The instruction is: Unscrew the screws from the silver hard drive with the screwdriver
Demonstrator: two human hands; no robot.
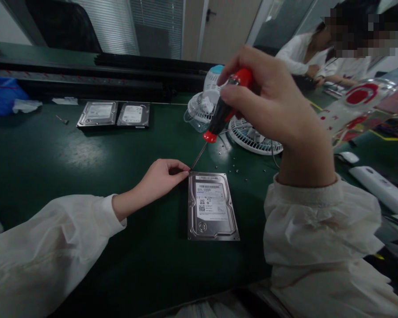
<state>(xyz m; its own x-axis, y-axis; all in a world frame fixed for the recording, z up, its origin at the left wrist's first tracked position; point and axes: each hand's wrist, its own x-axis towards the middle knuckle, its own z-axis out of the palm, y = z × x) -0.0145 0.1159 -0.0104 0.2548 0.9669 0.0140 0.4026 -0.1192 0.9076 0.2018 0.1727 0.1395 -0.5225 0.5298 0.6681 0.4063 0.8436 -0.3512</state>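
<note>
A silver hard drive (210, 205) with a white label lies on the green table (135, 260). My right hand (263, 95) is wrapped round the red and black handle of a screwdriver (220, 112), which is tilted with its tip down at the drive's far left corner. At that same corner my left hand (166, 176) has its thumb and fingertips pinched together, close to the screwdriver's tip. Whatever lies between those fingertips is too small to make out. Several small screws (237, 171) are scattered beyond the drive, to its right.
Two more hard drives (98, 114) lie side by side at the back left. Behind my right hand are a white fan (248, 134) and a clear plastic cup. A blue bag (5, 95) is at the far left. People in white sleeves (293, 53) sit at the back right.
</note>
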